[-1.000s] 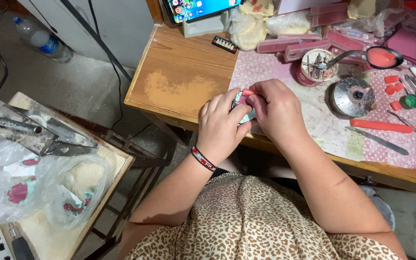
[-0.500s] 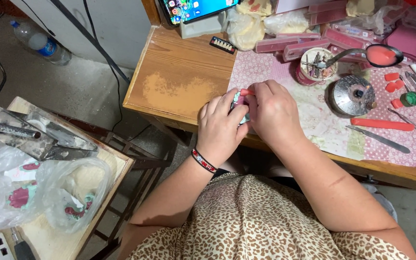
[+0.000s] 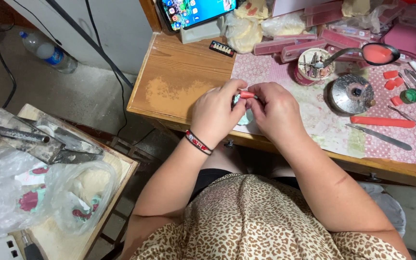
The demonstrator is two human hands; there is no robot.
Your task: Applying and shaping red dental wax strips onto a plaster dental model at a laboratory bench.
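A wooden desk (image 3: 179, 82) fills the upper half of the head view, part of it covered by a pink patterned cloth (image 3: 333, 125). Both hands meet over its near edge. The left hand (image 3: 215, 113) and the right hand (image 3: 275, 113) are curled toward each other, fingertips touching around a small pale green block (image 3: 244, 117) with a short red strip (image 3: 247, 95) on top. The strip's long axis runs left to right between the two thumbs, so it lies level from one hand to the other, and neither hand is clearly nearer. Both sets of fingers look closed on the piece, but the palms and knuckles cover most of it. Its shape and exactly where each finger presses cannot be made out. Well to the right lie a round metal burner (image 3: 352, 94), a red stick (image 3: 383, 121) and a thin metal knife (image 3: 379, 136).
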